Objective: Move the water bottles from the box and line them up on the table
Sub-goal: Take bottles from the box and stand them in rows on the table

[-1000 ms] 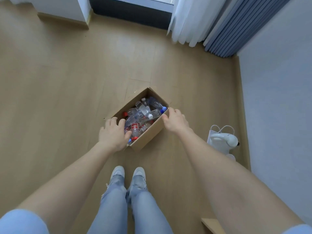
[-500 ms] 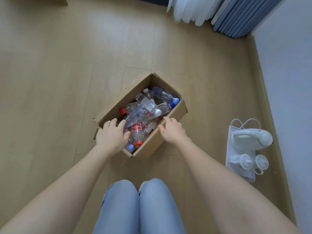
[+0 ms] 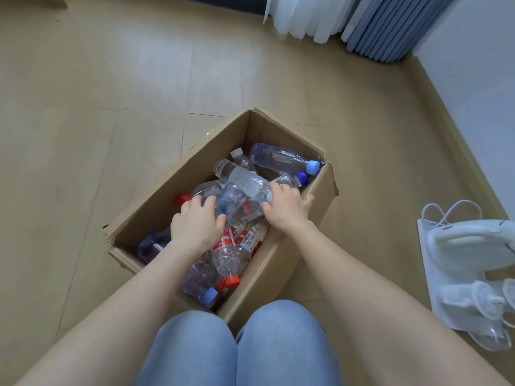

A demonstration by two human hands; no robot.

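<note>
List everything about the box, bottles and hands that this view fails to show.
- Table: nowhere in head view; only floor shows.
- Bottom layer in the box: head view, buried under upper bottles, left hand and right hand.
- Print on red labels: head view, too small and blurred.
- White appliance: head view, cut by right edge.

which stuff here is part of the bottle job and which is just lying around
Job: box; bottles piled in it; left hand and right hand, each gripping a bottle.

Lying about: bag on the floor with a white appliance on it; curtains.
</note>
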